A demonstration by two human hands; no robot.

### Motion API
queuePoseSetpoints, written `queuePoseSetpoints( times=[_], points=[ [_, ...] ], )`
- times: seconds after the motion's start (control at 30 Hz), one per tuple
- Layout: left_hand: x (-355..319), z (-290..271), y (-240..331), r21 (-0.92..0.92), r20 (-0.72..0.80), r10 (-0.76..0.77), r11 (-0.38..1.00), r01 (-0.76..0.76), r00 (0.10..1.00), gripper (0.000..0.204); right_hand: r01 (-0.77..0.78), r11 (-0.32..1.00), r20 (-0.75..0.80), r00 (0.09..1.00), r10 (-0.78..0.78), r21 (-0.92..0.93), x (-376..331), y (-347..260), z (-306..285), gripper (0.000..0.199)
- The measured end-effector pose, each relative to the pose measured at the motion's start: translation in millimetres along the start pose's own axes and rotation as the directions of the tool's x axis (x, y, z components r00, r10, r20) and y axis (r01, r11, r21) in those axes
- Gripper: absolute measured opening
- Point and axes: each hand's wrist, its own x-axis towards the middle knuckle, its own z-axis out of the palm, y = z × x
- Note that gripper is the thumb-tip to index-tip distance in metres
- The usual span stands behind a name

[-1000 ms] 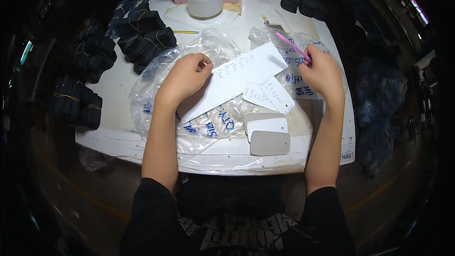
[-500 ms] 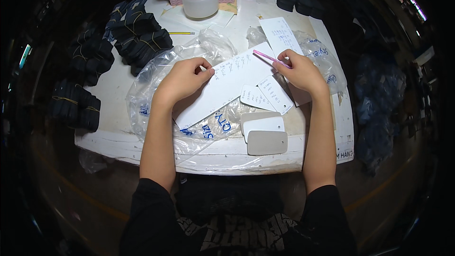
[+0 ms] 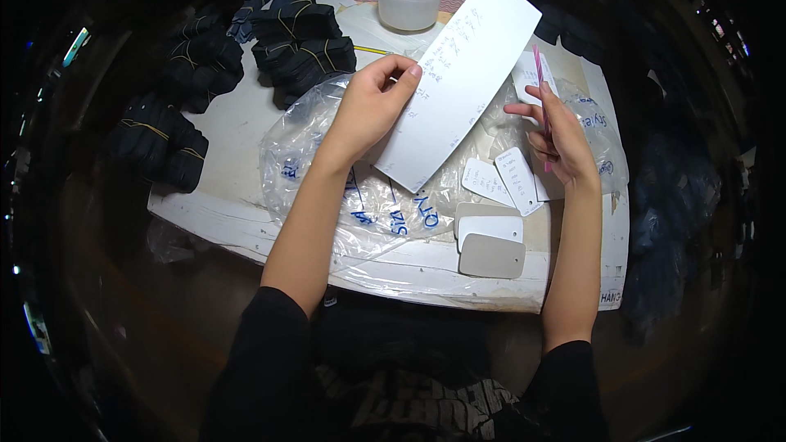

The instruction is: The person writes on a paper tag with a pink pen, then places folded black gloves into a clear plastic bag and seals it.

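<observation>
Above the white table (image 3: 237,196), her left hand (image 3: 368,110) pinches a long paper strip (image 3: 458,82) aloft while the right hand (image 3: 557,135) grips a pink pen (image 3: 542,102).

We are seeing tags (image 3: 491,233) lying on the table (image 3: 237,119) right of plastic bags (image 3: 368,196), bundles (image 3: 303,49) sitting behind, left of a cup (image 3: 409,0).

A long white paper strip (image 3: 454,82) with faint handwriting near its upper part is lifted above the desk, tilted diagonally from lower left to upper right. A slim pink pen (image 3: 542,106) stands nearly upright just right of it.
</observation>
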Motion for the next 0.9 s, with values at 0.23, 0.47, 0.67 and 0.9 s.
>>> queuePoseSetpoints(
  times=[0.23, 0.47, 0.67, 0.9],
  points=[
    [-7, 36, -6, -0.194, 0.078, -0.103, 0.974, 0.116, 0.992, 0.034, -0.049, 0.996, 0.175, 0.984, 0.035, 0.079, 3, 9, 14, 0.032],
    [-9, 36, -5, 0.041, 0.050, -0.149, 0.988, 0.147, 0.988, 0.035, -0.034, 0.995, 0.175, 0.984, 0.018, 0.089, -6, 1, 17, 0.029],
    [-10, 33, 4, 0.048, 0.096, -0.201, 0.979, 0.197, 0.975, 0.035, 0.033, 0.995, 0.058, 0.998, -0.039, 0.098, -7, -2, 15, 0.026],
    [-10, 18, 0, 0.700, -0.005, -0.306, 0.679, 0.222, 0.952, 0.051, 0.175, 0.932, -0.302, 0.913, -0.274, -0.316, 24, 21, -52, 0.026]
  ],
)
